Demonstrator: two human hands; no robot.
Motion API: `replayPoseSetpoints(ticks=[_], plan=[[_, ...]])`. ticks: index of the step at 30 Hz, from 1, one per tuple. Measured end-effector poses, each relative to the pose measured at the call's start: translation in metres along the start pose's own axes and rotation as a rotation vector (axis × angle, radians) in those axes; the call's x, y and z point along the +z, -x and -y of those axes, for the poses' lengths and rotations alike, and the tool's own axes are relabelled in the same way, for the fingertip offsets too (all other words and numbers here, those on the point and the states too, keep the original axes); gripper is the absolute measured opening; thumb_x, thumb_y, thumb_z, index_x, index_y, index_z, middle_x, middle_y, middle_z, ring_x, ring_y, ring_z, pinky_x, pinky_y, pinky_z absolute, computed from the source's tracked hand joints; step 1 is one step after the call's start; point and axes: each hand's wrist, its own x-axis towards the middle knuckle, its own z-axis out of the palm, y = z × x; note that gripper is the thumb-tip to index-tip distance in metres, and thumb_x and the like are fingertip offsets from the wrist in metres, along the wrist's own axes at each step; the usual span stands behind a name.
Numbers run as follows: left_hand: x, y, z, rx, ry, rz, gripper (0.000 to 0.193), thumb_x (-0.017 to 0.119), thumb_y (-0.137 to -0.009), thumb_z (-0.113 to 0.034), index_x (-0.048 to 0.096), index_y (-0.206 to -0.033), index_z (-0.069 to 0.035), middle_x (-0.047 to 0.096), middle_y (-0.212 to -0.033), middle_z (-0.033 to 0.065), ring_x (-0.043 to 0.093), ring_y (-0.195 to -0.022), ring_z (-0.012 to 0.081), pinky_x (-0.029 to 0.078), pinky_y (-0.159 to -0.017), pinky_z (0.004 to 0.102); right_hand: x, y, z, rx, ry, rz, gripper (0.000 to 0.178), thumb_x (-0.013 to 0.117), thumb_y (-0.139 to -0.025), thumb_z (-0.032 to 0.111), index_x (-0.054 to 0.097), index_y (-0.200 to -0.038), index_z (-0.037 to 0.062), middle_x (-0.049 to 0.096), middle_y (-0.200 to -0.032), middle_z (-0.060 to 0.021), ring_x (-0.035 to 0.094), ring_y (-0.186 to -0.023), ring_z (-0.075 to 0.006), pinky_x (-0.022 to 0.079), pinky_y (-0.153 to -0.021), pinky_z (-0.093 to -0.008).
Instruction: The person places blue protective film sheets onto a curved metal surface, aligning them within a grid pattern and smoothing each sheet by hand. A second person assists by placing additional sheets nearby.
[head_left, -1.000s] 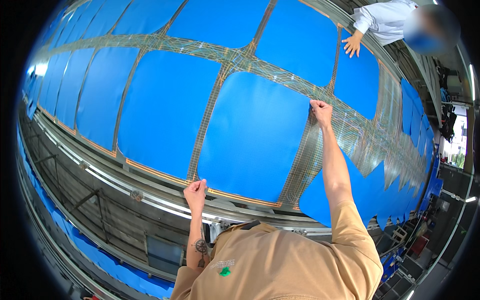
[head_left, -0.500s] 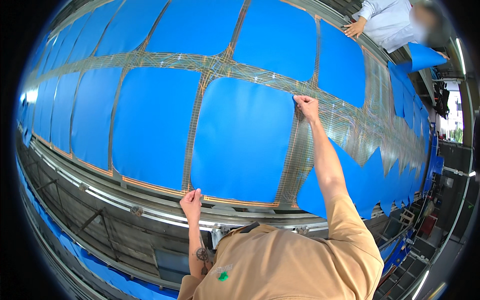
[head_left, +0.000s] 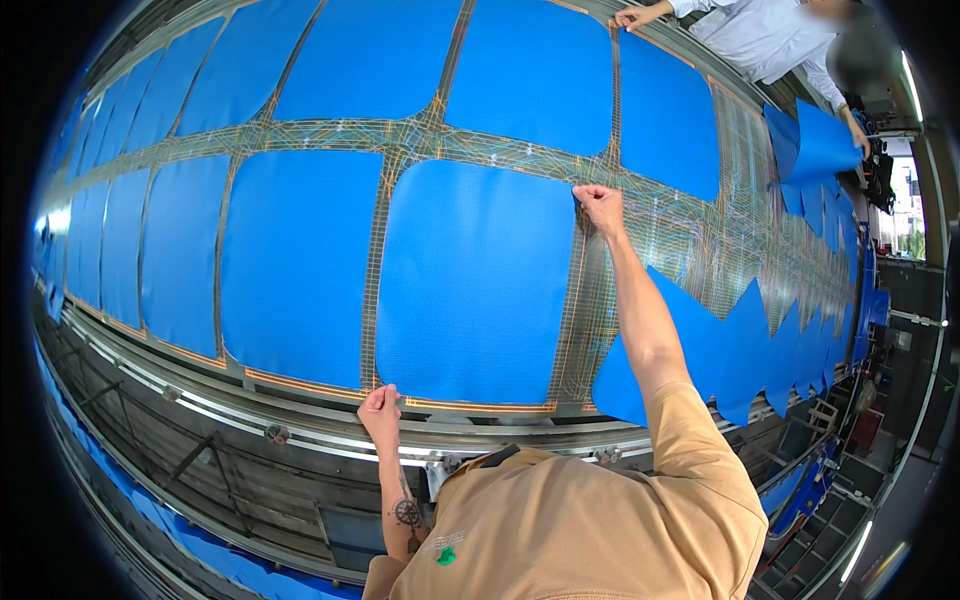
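Observation:
A blue sheet [head_left: 475, 285] with rounded corners lies on the table in front of me. My left hand [head_left: 380, 413] is closed in a pinch at its near left corner, by the table's edge. At the far right corner, my right hand [head_left: 602, 208] pinches the same sheet between thumb and fingers, with that arm stretched out. The sheet looks nearly flat, with slight ripples along its far side. Beneath it the table surface [head_left: 400, 140] carries a dense pattern of crossing coloured lines.
Other blue sheets [head_left: 300, 260] lie in two rows to the left and beyond. Overlapping blue sheets [head_left: 690, 340] hang at the right. Across the table, a co-worker in a pale shirt [head_left: 765, 35] holds a curled blue sheet [head_left: 825, 145]. A metal rail [head_left: 330, 437] runs along the near edge.
Both my hands keep their places at the sheet's corners; the view has shifted slightly. The co-worker's hand has moved left from a sheet's edge to its far left corner.

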Motion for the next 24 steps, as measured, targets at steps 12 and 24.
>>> replayPoseSetpoints(ticks=[12,24], plan=[[0.002,0.004,-0.007,-0.013,-0.006,-0.01,0.018,0.076,-0.097,-0.014,0.073,-0.095,0.003,0.07,-0.075,0.0025,0.044,-0.051,0.0019,0.03,-0.045,0.021,0.002,0.006,0.01,0.004,0.022,-0.024,0.024,0.086,-0.087,0.024,0.08,-0.089,0.0003,0.069,-0.073,-0.0019,0.059,-0.065,-0.008,0.047,-0.058,-0.0259],[0.005,0.001,-0.005,-0.035,-0.014,-0.042,0.017,0.075,-0.097,-0.013,0.072,-0.096,0.003,0.069,-0.075,0.0032,0.044,-0.051,0.0027,0.03,-0.045,0.0219,0.001,0.006,0.014,0.033,0.074,-0.006,0.023,0.087,-0.084,0.023,0.08,-0.087,0.0017,0.071,-0.074,-0.0019,0.062,-0.068,-0.0094,0.05,-0.061,-0.0285]])
